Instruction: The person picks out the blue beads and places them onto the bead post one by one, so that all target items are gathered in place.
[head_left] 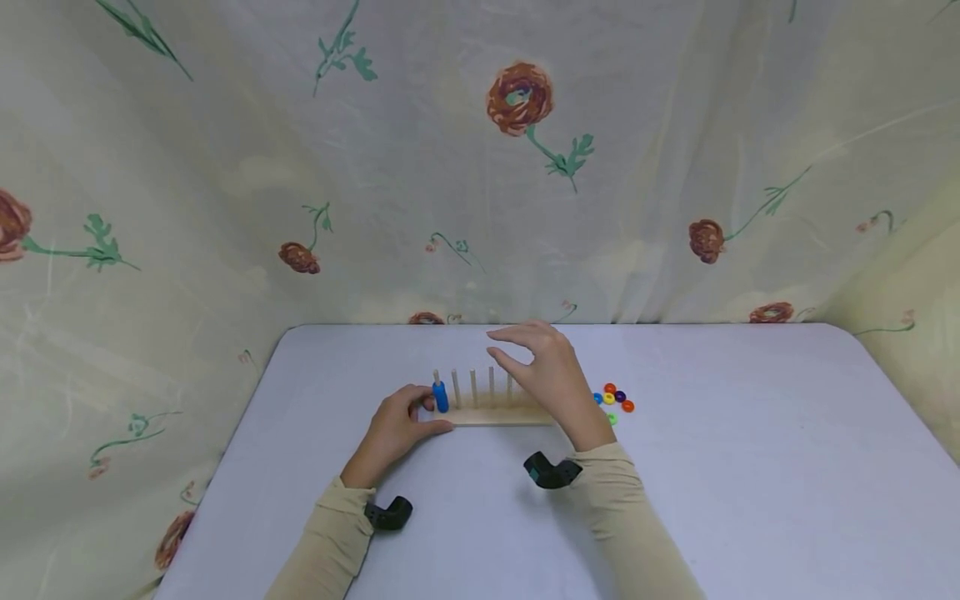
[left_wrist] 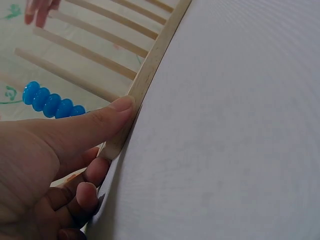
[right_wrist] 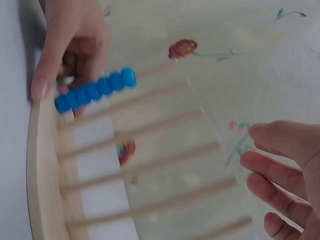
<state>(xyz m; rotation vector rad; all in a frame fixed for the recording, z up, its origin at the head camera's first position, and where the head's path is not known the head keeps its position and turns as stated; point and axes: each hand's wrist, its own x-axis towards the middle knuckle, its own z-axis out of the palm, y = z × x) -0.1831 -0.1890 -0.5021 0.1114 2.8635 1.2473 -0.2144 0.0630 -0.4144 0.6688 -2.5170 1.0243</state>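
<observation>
A wooden peg rack stands on the table with a row of upright pegs. On its leftmost peg sits a stack of several blue beads, with bare peg showing above them. My left hand grips the left end of the base, thumb along the front face and the other fingers curled behind. Over the right part of the rack hovers my right hand, thumb and fingers spread apart with nothing between them. In the right wrist view its fingertips are near the peg tops. The other visible pegs are bare.
Loose beads in several colours lie just right of the rack, among them an orange bead, a yellow bead and a green bead. The white table meets a flower-patterned curtain at its back edge.
</observation>
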